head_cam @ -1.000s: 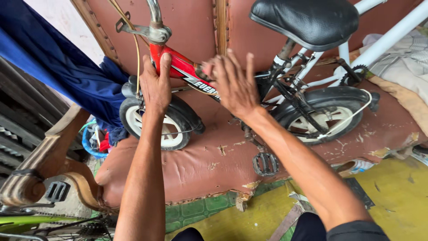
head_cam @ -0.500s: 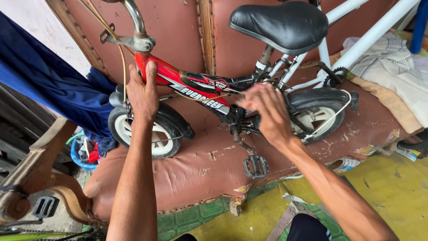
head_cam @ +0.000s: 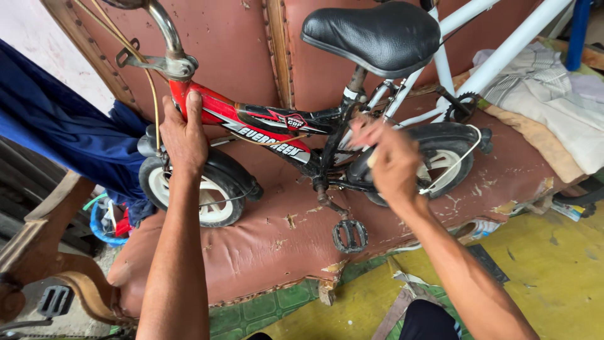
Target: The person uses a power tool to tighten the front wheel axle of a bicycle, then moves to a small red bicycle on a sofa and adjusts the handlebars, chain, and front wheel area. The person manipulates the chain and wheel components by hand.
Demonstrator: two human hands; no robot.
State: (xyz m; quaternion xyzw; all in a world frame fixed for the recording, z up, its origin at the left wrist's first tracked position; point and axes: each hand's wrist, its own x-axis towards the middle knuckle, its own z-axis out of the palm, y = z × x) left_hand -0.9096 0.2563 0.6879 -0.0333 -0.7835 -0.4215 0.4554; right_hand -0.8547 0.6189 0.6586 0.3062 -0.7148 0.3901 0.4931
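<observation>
Head camera view, looking down at a small child's bicycle point(head_cam: 277, 126) standing on the seat of a worn brown leather sofa point(head_cam: 264, 245). Its frame is red and black with a decal along the sloping tube. It has a broad black padded saddle point(head_cam: 377, 34), a chrome handlebar stem, white-rimmed wheels with black tyres and black mudguards, and a black pedal point(head_cam: 350, 235) hanging low on its crank near the sofa's front edge. The front wheel point(head_cam: 195, 198) points left, the rear wheel point(head_cam: 440, 164) right.

The left hand point(head_cam: 184, 135) is wrapped around the front of the red frame just below the stem, fingers curled over the tube in a firm grasp. The right hand point(head_cam: 390, 160) is blurred, poised over the frame just in front of the rear wheel, close to the seat post. Its fingers are bent, and something pale shows at them, but whether they grip anything cannot be told.

Behind the bicycle, a white bicycle frame point(head_cam: 497, 44) leans against the sofa back. A dark blue cloth point(head_cam: 69, 138) hangs at the left, and folded pale fabric point(head_cam: 547, 94) lies on the sofa at the right. Yellow flooring point(head_cam: 553, 277) shows below.
</observation>
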